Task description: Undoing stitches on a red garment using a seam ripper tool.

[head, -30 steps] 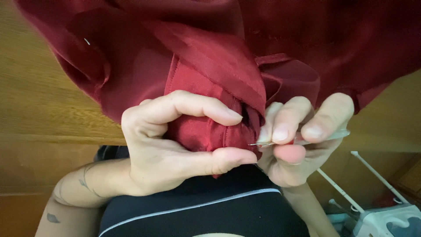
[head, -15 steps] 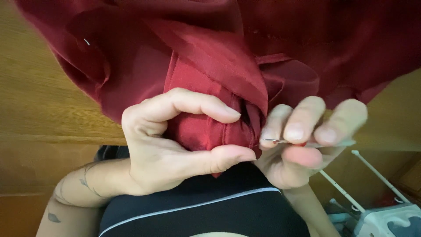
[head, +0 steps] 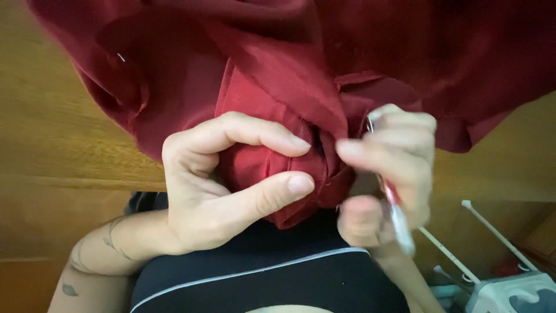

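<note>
Fingers: my left hand (head: 220,179) is pinching dark red fabric (head: 278,75); right hand (head: 385,174) is gripping a blurred slim tool (head: 399,217).
Around: white plastic rack (head: 498,284).
Surface: wooden table (head: 52,133).

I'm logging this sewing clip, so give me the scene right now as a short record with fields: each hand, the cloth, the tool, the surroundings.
left hand: left hand pinches a bunched fold of the dark red fabric between thumb and forefinger
right hand: right hand, blurred, grips a slim white and red tool beside the fold
fabric: draped over the wooden table; a pin sits in it at upper left
lower right: white stand
</note>
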